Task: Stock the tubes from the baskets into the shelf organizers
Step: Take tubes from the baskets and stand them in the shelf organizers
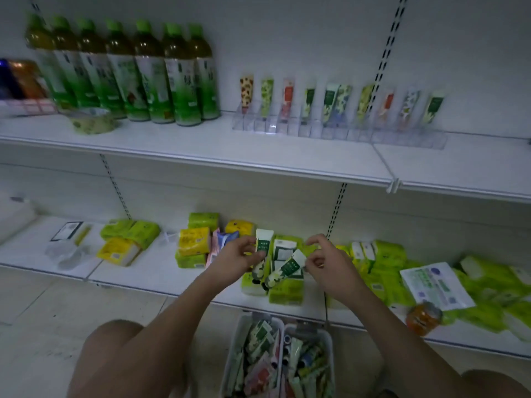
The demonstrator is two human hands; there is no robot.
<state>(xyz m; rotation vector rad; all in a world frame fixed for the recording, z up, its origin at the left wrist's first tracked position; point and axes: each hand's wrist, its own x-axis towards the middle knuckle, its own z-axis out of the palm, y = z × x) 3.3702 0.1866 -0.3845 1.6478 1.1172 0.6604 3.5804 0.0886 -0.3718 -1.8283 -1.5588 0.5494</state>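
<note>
My left hand (240,255) grips an upright white-and-green tube (262,248), cap down. My right hand (323,261) pinches the flat end of a second green-and-white tube (286,268), which tilts down to the left. Both hands are held in front of the lower shelf, above two white baskets (253,320) on the floor that are full of mixed tubes (275,360). On the upper shelf a clear organizer (339,132) holds a row of several standing tubes (329,103), one per slot.
Green tea bottles (149,73) and a tape roll (92,120) occupy the upper shelf's left. The lower shelf (149,271) carries green and yellow tissue packs (194,245), a white pouch (436,285) and an orange jar (422,317). My knees frame the baskets.
</note>
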